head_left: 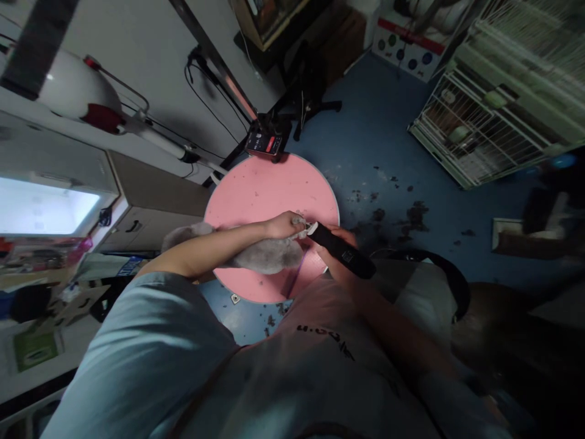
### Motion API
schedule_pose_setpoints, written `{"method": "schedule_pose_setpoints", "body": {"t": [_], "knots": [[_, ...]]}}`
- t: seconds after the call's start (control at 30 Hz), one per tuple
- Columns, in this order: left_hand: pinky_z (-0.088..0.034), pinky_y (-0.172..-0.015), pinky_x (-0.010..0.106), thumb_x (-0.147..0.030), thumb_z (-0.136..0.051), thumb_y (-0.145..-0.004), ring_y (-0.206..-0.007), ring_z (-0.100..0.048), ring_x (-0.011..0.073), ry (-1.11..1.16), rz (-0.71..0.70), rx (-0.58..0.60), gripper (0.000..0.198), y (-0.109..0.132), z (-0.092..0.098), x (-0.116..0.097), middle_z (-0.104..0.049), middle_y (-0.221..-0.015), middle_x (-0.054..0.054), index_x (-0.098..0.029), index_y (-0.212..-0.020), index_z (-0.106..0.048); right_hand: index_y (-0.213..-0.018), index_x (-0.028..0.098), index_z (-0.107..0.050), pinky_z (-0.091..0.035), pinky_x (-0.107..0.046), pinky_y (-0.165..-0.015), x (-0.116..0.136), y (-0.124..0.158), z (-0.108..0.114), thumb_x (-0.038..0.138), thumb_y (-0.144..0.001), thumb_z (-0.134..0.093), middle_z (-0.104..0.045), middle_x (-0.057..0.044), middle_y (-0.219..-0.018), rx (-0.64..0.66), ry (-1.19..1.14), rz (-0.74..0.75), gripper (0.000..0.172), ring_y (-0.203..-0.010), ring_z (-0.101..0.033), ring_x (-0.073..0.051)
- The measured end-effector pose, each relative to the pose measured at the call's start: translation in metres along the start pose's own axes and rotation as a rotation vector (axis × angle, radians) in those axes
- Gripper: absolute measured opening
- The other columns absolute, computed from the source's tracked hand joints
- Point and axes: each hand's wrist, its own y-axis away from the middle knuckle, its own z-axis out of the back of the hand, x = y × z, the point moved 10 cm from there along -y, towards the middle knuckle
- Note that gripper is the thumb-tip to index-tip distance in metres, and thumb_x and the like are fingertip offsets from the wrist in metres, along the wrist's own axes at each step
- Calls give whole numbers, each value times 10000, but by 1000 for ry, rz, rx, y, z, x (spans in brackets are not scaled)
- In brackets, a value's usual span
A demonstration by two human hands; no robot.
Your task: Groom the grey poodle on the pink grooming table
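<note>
A grey, short-furred cat point(269, 256) lies across the round pink table point(274, 183), partly covered by my left forearm. My left hand point(282, 225) is closed around one of its paws point(300, 224) near the middle of the table. In my right hand point(340, 236) is a black hair clipper point(346, 253). Its pale head points left and is at or very near the paw; I cannot tell whether they touch. Most fingers of my right hand are hidden behind the clipper body.
A phone point(265, 143) with a lit screen stands at the table's far edge, by a metal post. Dark hair clumps point(415, 213) lie on the blue floor. A wire cage point(493, 128) is at the right, a white lamp arm point(159, 140) at the left.
</note>
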Motion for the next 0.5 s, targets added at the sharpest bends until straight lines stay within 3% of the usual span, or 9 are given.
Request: {"method": "schedule_pose_setpoints", "body": {"t": [0.17, 0.4, 0.5], "knots": [[-387, -521, 174, -190, -586, -839, -522, -519, 71, -5, -25, 24, 151, 0, -1, 2, -611, -605, 3, -98, -726, -627, -1055, 274, -579, -516, -479, -1000, -4, 1, -4, 204, -722, -762, -659, -50, -1189, 23, 18, 19, 387, -1107, -648, -240], [-404, -540, 182, -318, -652, -843, -544, -521, 71, 75, -27, 157, 240, 4, -8, -1, -603, -621, 8, -95, -755, -638, -1044, 276, -571, -531, -447, -969, 17, -3, -1, 157, -696, -755, -676, -54, -1159, 118, 214, 167, 411, -1065, -668, -243], [-406, -550, 188, -357, -671, -831, -554, -525, 75, 117, -4, 136, 268, 2, -6, 3, -606, -638, 7, -97, -777, -636, -1112, 281, -572, -517, -435, -1007, 22, 3, -2, 191, -696, -788, -656, -61, -1252, 171, 193, 191, 477, -1153, -643, -253]]}}
